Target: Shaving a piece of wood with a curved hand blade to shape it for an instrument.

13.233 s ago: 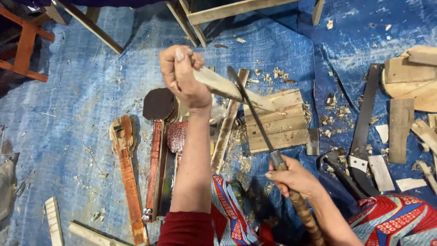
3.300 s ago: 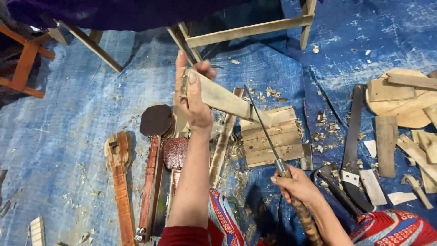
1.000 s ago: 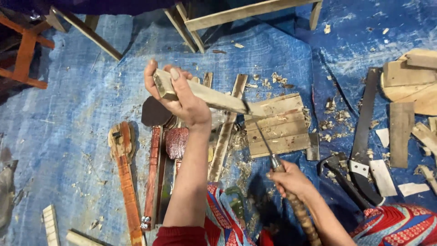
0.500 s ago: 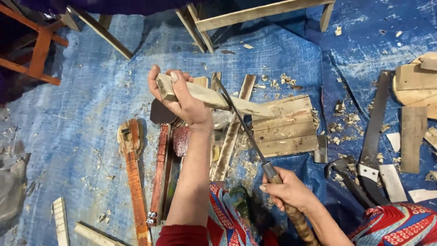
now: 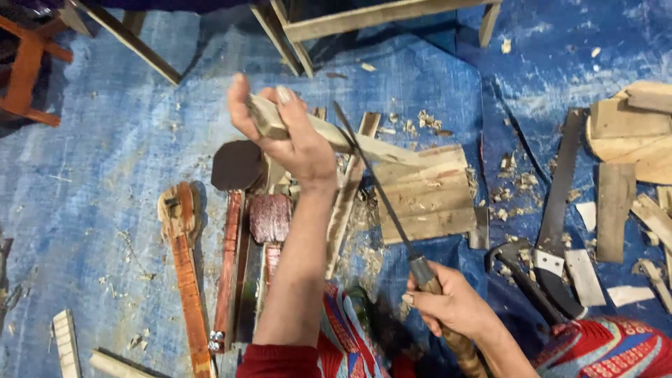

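My left hand (image 5: 294,136) grips one end of a pale wooden stick (image 5: 364,143) and holds it slanted, its far end resting on a square block of wooden boards (image 5: 427,196). My right hand (image 5: 451,304) holds the wooden handle of a long thin blade (image 5: 374,189). The blade runs up to the left and crosses the stick just right of my left hand.
Carved reddish wooden instrument necks (image 5: 185,273) and a dark round piece (image 5: 238,164) lie left on the blue tarp (image 5: 105,175). A large saw (image 5: 556,210) and wood offcuts (image 5: 630,140) lie right. Wood shavings are scattered about. A wooden frame (image 5: 378,14) stands behind.
Over the earlier frames my left hand keeps the stick on the block while the blade shifts along it; the blade tip is now higher, closer to my left hand.
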